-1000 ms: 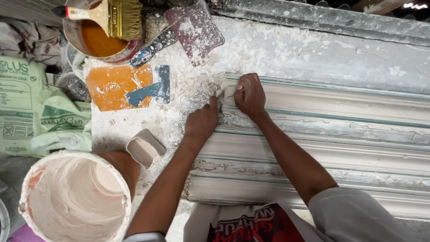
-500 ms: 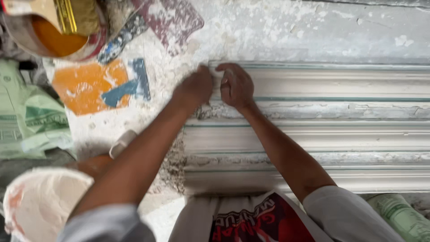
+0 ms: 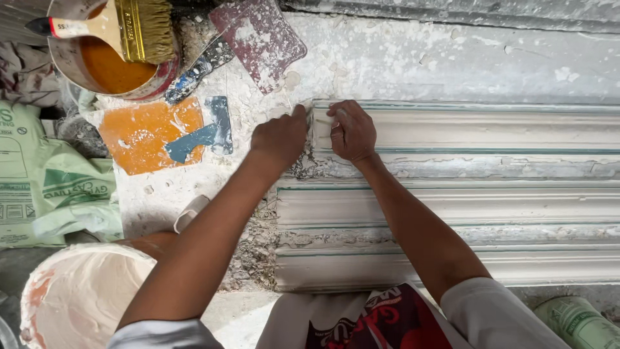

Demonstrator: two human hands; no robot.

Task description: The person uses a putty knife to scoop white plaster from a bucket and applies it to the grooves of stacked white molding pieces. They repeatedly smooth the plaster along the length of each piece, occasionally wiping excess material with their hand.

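Long white plaster cornice mouldings [image 3: 465,200] lie side by side on a plaster-dusted bench [image 3: 413,58]. My left hand [image 3: 279,137] presses against the left end of the farthest moulding [image 3: 491,128], fingers curled at its edge. My right hand [image 3: 352,131] rests flat on top of that same end, fingers bent over the upper rim. Both hands are close together, a few centimetres apart. Neither holds a tool.
A bowl of orange liquid [image 3: 113,68] with a wide brush [image 3: 123,26] sits far left. Beside it lie an orange scraper [image 3: 145,132], a blue scraper [image 3: 206,132], a maroon scraper [image 3: 261,40]. A white bucket [image 3: 81,297] stands near left, green bags [image 3: 45,174] beyond it.
The view has shifted between frames. My left hand has moved from below the moulding's end up against its left edge; my right hand stays on that end.
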